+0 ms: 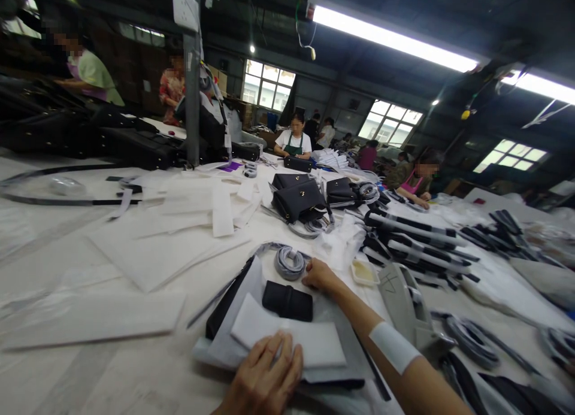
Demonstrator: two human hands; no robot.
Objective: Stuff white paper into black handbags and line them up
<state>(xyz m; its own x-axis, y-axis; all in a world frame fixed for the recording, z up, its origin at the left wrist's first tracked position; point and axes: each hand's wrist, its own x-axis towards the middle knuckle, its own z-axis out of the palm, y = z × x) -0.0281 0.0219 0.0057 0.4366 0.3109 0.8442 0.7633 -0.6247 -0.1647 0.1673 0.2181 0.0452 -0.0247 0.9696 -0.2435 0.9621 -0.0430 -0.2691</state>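
My left hand point(265, 376) lies flat with fingers spread on a white folded sheet point(287, 340) that covers a dark bag point(224, 301). A small black pouch point(287, 301) rests just beyond the sheet. My right hand point(320, 275) reaches forward with fingers curled down beside a coiled grey wrapped strap point(290, 262); whether it grips the strap is hidden. A white band point(394, 346) wraps my right forearm.
White sheets point(153, 253) cover the table at left. Black handbags point(296, 199) stand in the middle, rows of wrapped black straps point(417, 241) at right. A tape dispenser point(406, 304) and small yellow tray point(363, 272) sit near my right arm. Other people work across the table.
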